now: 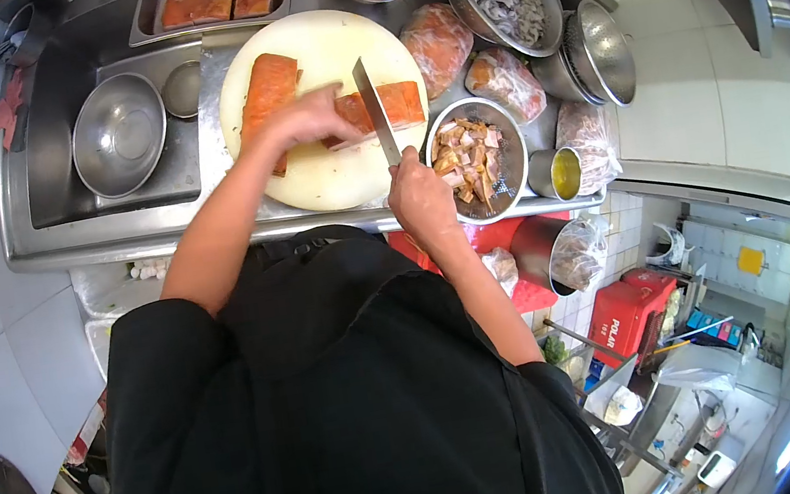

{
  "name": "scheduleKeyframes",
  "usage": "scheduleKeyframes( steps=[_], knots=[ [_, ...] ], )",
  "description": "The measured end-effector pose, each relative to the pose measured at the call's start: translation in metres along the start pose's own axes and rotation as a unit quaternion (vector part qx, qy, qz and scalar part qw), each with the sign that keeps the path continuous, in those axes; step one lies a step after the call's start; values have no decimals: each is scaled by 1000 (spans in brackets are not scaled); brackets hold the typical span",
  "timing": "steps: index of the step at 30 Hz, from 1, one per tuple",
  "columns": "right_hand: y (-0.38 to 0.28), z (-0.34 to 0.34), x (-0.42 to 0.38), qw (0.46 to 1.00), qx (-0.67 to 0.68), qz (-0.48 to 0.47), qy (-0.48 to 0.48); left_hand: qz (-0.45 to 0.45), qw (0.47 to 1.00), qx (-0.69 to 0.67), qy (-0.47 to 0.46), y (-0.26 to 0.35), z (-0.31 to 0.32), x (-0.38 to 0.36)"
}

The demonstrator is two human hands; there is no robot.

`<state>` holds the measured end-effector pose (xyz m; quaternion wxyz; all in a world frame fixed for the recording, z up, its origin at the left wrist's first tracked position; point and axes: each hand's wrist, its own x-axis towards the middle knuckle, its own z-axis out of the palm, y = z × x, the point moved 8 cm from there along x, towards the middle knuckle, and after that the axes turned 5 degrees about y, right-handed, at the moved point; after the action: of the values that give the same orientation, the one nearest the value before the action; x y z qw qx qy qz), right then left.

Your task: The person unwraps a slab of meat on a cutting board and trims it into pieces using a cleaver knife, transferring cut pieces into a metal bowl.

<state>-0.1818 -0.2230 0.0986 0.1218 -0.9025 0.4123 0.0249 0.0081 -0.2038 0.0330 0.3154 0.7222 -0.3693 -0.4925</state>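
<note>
two salmon pieces [268, 98] on board, one knife [375, 111], three plastic bags [438, 44]

The left hand [308, 118] is covering the near end of the salmon piece [390, 104], and the right hand [420, 193] is hiding the knife [375, 108] handle inside its grip. At twelve o'clock, the tray [149, 19] of fish is running off the top edge. The person's torso is blocking the counter [62, 248] front.

Commercial kitchen: steel counter [113, 248], metal bowls [119, 134].
</note>
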Motion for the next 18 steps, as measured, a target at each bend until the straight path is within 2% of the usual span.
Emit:
scheduleKeyframes(
  steps=[3,6,12,15,18],
  knots=[
    [2,6,-1,1000,7,4,-2,83,980,-161,89,-10,-45,18],
    [3,5,0,1000,1,15,-16,37,980,-187,64,-12,-57,16],
    [2,4,4,998,1,31,-46,6,988,-153,33,-19,-37,17],
    [4,6,6,999,2,24,-46,16,997,-65,46,-14,-30,17],
    [1,3,6,999,2,21,-44,31,994,98,35,9,1,10]
  ],
)
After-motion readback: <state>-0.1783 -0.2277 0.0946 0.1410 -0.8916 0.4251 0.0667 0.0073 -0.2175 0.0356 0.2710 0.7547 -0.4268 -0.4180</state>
